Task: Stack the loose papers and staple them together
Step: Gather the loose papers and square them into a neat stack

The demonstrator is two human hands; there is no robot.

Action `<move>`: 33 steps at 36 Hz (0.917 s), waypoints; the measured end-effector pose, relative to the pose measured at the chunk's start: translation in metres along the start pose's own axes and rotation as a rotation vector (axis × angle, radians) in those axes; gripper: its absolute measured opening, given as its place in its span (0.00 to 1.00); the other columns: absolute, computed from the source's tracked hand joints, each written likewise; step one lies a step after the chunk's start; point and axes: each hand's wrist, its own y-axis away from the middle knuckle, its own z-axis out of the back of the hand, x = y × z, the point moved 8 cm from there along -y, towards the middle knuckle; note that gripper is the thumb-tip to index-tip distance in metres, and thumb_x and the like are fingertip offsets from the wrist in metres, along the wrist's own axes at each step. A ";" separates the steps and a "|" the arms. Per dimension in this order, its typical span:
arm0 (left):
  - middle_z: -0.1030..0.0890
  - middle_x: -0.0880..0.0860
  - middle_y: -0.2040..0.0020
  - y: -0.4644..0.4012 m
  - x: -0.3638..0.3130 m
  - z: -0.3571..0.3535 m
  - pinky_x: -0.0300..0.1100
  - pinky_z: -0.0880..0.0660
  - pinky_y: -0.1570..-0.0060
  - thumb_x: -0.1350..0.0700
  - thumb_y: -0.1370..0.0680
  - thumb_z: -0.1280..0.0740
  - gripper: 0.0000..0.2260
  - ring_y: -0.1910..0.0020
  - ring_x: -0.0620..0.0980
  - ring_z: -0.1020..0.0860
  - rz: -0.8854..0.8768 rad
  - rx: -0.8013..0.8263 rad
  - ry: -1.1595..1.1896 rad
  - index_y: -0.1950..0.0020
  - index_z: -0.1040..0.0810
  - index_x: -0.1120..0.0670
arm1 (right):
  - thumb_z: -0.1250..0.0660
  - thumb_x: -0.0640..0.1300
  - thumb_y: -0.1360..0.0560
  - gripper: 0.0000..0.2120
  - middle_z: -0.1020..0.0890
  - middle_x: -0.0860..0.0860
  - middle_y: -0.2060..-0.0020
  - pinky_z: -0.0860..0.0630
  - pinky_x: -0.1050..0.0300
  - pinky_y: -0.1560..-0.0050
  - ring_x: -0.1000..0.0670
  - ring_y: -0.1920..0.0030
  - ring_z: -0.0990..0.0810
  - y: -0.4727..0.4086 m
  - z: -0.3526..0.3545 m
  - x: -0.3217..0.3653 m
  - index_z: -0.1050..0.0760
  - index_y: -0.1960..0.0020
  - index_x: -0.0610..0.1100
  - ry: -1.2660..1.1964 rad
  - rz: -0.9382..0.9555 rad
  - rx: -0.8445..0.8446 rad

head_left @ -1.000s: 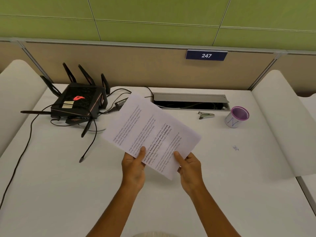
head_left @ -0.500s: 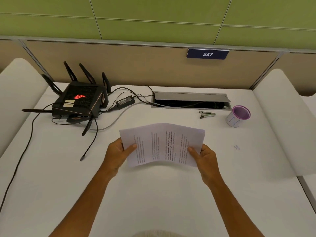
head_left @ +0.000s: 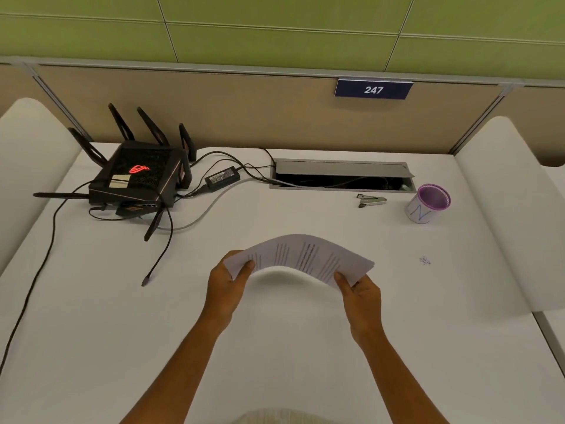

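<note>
A thin stack of printed white papers (head_left: pixel 301 255) arches upward above the middle of the white desk (head_left: pixel 91 316). My left hand (head_left: pixel 226 286) pinches its left end and my right hand (head_left: pixel 362 295) pinches its right end, thumbs on top. The sheets lie crosswise, with their text lines running away from me. A small metal stapler (head_left: pixel 371 200) lies on the desk at the back right, well beyond the papers and apart from both hands.
A black router (head_left: pixel 137 179) with antennas, a power brick (head_left: pixel 222 178) and trailing cables fill the back left. An open cable tray (head_left: pixel 342 175) is set in the desk's back edge. A purple-rimmed cup (head_left: pixel 427 203) stands right of the stapler. White dividers flank both sides.
The papers turned from a diagonal tilt to crosswise, and my hands shifted to their two ends. Now the stack has bowed up into an arch and dropped slightly toward the desk.
</note>
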 end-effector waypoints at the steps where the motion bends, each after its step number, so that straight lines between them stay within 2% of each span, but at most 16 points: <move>1: 0.13 0.45 0.45 0.000 0.001 0.000 0.30 0.20 0.49 0.58 0.17 0.28 0.09 0.46 0.40 0.15 0.003 0.004 0.000 0.42 0.18 0.44 | 0.27 0.43 0.20 0.12 0.13 0.52 0.47 0.18 0.58 0.45 0.53 0.46 0.14 0.000 -0.001 -0.001 0.19 0.37 0.46 0.007 0.000 0.006; 4: 0.15 0.45 0.47 0.001 0.010 -0.003 0.28 0.20 0.53 0.60 0.17 0.28 0.10 0.48 0.44 0.16 0.058 0.007 0.005 0.44 0.20 0.44 | 0.28 0.43 0.20 0.10 0.13 0.53 0.48 0.18 0.62 0.49 0.51 0.45 0.14 0.001 -0.005 -0.008 0.19 0.39 0.47 0.043 -0.032 0.043; 7: 0.15 0.50 0.45 -0.002 0.020 0.000 0.31 0.21 0.51 0.58 0.18 0.27 0.11 0.45 0.50 0.17 0.133 -0.030 -0.001 0.35 0.20 0.51 | 0.28 0.42 0.20 0.10 0.13 0.55 0.48 0.20 0.65 0.53 0.51 0.44 0.15 0.001 -0.005 -0.012 0.19 0.39 0.50 0.065 -0.067 0.065; 9: 0.15 0.52 0.44 -0.005 0.016 0.003 0.31 0.18 0.57 0.56 0.18 0.27 0.14 0.46 0.51 0.16 0.142 -0.042 -0.024 0.33 0.20 0.54 | 0.26 0.42 0.21 0.10 0.12 0.55 0.49 0.18 0.64 0.54 0.53 0.47 0.13 -0.002 -0.001 -0.005 0.18 0.42 0.51 0.051 -0.068 0.076; 12: 0.15 0.48 0.45 -0.005 0.009 0.010 0.31 0.18 0.61 0.55 0.17 0.28 0.12 0.48 0.45 0.16 0.136 -0.046 -0.013 0.34 0.21 0.50 | 0.23 0.44 0.24 0.11 0.11 0.53 0.50 0.14 0.54 0.49 0.51 0.50 0.11 -0.006 0.006 0.009 0.16 0.42 0.48 0.027 -0.081 0.125; 14: 0.14 0.45 0.45 -0.004 0.008 0.014 0.33 0.17 0.62 0.55 0.17 0.28 0.12 0.49 0.46 0.15 0.144 -0.056 0.012 0.34 0.20 0.49 | 0.23 0.44 0.24 0.13 0.11 0.49 0.48 0.15 0.46 0.44 0.46 0.48 0.11 -0.009 0.007 0.016 0.17 0.41 0.44 -0.030 -0.111 0.200; 17: 0.13 0.48 0.43 0.000 0.018 0.020 0.43 0.16 0.55 0.54 0.17 0.27 0.11 0.46 0.51 0.14 0.207 -0.105 0.092 0.35 0.19 0.48 | 0.26 0.43 0.24 0.17 0.13 0.42 0.44 0.18 0.38 0.39 0.38 0.41 0.14 -0.007 0.003 0.022 0.19 0.38 0.38 -0.216 -0.179 0.310; 21: 0.13 0.47 0.39 0.017 0.026 0.011 0.43 0.19 0.51 0.55 0.18 0.27 0.16 0.42 0.50 0.14 0.280 -0.145 0.275 0.30 0.19 0.50 | 0.29 0.40 0.22 0.20 0.16 0.38 0.37 0.20 0.35 0.36 0.36 0.36 0.17 0.005 -0.016 0.025 0.22 0.31 0.38 -0.408 -0.199 0.356; 24: 0.12 0.47 0.39 0.032 0.032 -0.008 0.45 0.17 0.50 0.57 0.18 0.27 0.17 0.41 0.50 0.14 0.342 -0.120 0.442 0.29 0.19 0.48 | 0.29 0.40 0.20 0.20 0.16 0.41 0.36 0.20 0.36 0.36 0.39 0.36 0.17 0.017 -0.035 0.024 0.23 0.28 0.43 -0.415 -0.189 0.348; 27: 0.11 0.49 0.39 0.046 0.042 -0.026 0.50 0.17 0.47 0.58 0.19 0.27 0.18 0.40 0.52 0.14 0.419 -0.083 0.550 0.29 0.20 0.48 | 0.28 0.39 0.20 0.18 0.13 0.45 0.40 0.17 0.39 0.42 0.41 0.40 0.14 0.023 -0.044 0.020 0.21 0.31 0.46 -0.362 -0.199 0.247; 33: 0.11 0.51 0.39 0.041 0.051 -0.013 0.46 0.14 0.52 0.62 0.21 0.25 0.19 0.39 0.54 0.14 0.430 -0.071 0.515 0.31 0.19 0.50 | 0.29 0.39 0.19 0.15 0.12 0.49 0.44 0.13 0.45 0.51 0.48 0.46 0.12 0.020 -0.039 0.031 0.21 0.34 0.49 -0.203 -0.159 0.177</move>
